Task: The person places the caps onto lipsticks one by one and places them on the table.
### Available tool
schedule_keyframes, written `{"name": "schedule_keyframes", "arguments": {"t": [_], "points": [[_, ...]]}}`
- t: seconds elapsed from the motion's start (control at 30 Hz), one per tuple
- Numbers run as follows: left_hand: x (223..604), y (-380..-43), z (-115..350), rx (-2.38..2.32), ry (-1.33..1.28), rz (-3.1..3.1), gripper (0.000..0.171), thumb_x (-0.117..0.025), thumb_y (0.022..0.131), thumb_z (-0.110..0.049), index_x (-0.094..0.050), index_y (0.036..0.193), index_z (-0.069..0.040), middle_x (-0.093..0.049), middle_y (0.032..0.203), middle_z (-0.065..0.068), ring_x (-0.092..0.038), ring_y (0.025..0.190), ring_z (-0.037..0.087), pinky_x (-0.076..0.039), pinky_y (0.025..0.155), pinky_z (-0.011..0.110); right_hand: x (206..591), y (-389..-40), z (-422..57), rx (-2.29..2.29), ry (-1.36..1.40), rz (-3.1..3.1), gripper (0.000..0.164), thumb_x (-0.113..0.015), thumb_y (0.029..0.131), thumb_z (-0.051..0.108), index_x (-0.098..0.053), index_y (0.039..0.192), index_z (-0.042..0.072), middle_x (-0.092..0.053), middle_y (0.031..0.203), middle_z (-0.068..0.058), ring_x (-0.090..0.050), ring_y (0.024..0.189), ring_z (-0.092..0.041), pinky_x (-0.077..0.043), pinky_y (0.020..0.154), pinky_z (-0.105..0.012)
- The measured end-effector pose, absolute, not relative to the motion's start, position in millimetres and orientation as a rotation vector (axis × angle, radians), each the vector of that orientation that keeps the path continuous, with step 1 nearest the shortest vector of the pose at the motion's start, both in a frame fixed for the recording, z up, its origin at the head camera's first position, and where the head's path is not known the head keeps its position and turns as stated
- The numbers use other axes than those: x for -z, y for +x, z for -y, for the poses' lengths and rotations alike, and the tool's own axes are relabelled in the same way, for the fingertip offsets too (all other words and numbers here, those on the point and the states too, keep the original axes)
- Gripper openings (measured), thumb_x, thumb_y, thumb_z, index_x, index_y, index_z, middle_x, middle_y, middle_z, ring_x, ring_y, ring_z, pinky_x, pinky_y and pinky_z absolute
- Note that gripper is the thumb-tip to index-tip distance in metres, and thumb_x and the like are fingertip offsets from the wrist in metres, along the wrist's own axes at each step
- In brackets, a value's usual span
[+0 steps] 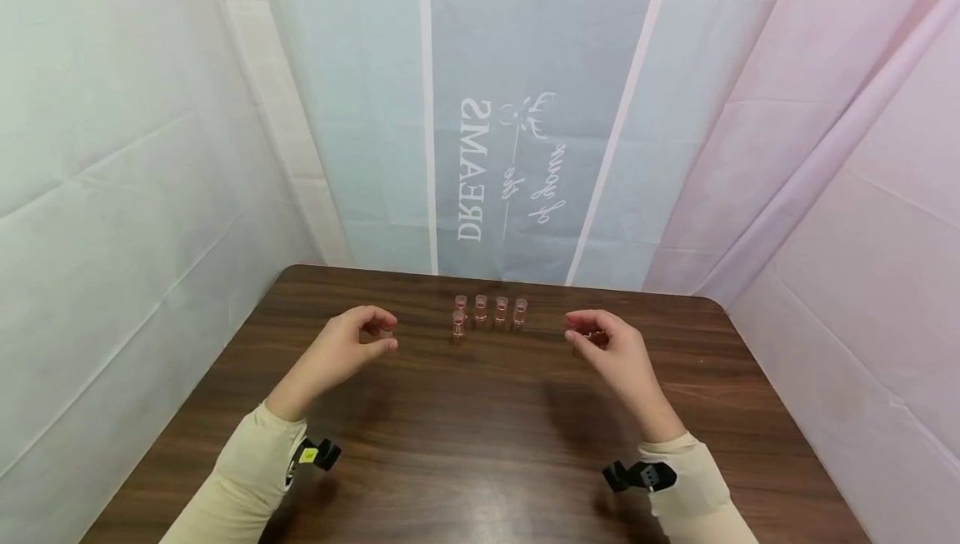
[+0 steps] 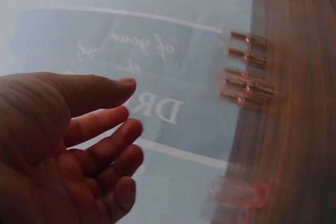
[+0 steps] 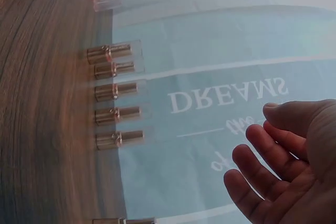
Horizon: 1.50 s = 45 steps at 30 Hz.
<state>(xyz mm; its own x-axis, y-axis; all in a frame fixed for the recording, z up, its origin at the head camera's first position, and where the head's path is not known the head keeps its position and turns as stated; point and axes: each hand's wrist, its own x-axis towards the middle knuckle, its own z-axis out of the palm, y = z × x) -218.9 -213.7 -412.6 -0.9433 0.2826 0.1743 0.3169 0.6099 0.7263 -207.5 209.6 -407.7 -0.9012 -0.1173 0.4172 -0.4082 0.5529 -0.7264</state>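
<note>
Several lipstick-like tubes (image 1: 501, 312) with clear caps and shiny rose-gold bodies stand upright near the back of the table. In the left wrist view the same tubes (image 2: 247, 57) look blurred. My left hand (image 1: 352, 340) hovers to their left, thumb and fingers loosely bent with nothing between them. Beside it is a clear, pinkish small piece (image 2: 239, 195), too blurred to name surely. To the right of the group, my right hand (image 1: 611, 344) hovers with relaxed fingers, holding nothing. Another rose-gold tube (image 3: 125, 221) stands near it, partly hidden behind the fingers in the head view.
The dark wooden table (image 1: 465, 452) has its back edge against a hanging cloth (image 1: 375, 111) with mirrored white lettering. Pale cloths hang along the left and right sides. Each wrist wears a black strap with a camera (image 1: 326, 454).
</note>
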Motion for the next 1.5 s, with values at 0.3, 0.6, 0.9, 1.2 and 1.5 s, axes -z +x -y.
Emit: {"name": "schedule_keyframes", "arguments": {"t": [0.3, 0.6, 0.9, 1.2, 1.5], "points": [[454.7, -245.2, 218.5, 1.326, -0.173, 2.681, 0.035, -0.077, 0.094, -0.021, -0.066, 0.121, -0.003, -0.069, 0.115, 0.013, -0.065, 0.103, 0.028, -0.053, 0.089, 0.045, 418.1, -212.7, -218.4, -1.323, 0.305, 2.492, 0.026, -0.074, 0.097, 0.02, -0.072, 0.12, 0.009, -0.073, 0.108, -0.008, -0.069, 0.088, -0.022, -0.055, 0.07, -0.022], [485.5, -253.0, 219.8, 1.312, 0.008, 2.698, 0.037, -0.08, 0.091, -0.026, -0.066, 0.115, -0.002, -0.069, 0.111, 0.015, -0.064, 0.102, 0.029, -0.052, 0.091, 0.047, 430.7, -229.2, -233.9, -1.354, 0.123, 2.393, 0.025, -0.075, 0.096, 0.02, -0.073, 0.116, 0.006, -0.076, 0.107, -0.013, -0.065, 0.083, -0.002, -0.051, 0.07, -0.015], [502.2, -260.5, 219.4, 1.275, -0.014, 2.682, 0.037, -0.082, 0.089, -0.029, -0.067, 0.113, -0.005, -0.069, 0.104, 0.011, -0.061, 0.093, 0.025, -0.049, 0.083, 0.039, 437.8, -237.4, -254.8, -1.223, -0.002, 2.45, 0.024, -0.074, 0.097, 0.023, -0.074, 0.115, 0.008, -0.076, 0.104, -0.01, -0.064, 0.085, -0.006, -0.049, 0.069, -0.014], [509.1, -263.5, 225.1, 1.272, -0.044, 2.663, 0.031, -0.081, 0.091, -0.029, -0.07, 0.11, -0.007, -0.071, 0.103, 0.01, -0.062, 0.092, 0.023, -0.05, 0.083, 0.04, 437.9, -238.7, -270.0, -1.151, -0.104, 2.721, 0.035, -0.063, 0.103, 0.026, -0.066, 0.127, 0.0, -0.069, 0.121, -0.02, -0.063, 0.109, -0.03, -0.049, 0.086, -0.034], [502.0, -262.6, 222.2, 1.255, -0.077, 2.684, 0.028, -0.078, 0.094, -0.029, -0.07, 0.11, -0.007, -0.069, 0.101, 0.008, -0.06, 0.088, 0.022, -0.049, 0.077, 0.035, 458.2, -242.7, -274.0, -1.214, -0.13, 2.858, 0.039, -0.063, 0.095, 0.009, -0.06, 0.13, -0.007, -0.067, 0.122, -0.024, -0.064, 0.112, -0.034, -0.051, 0.091, -0.042]]}}
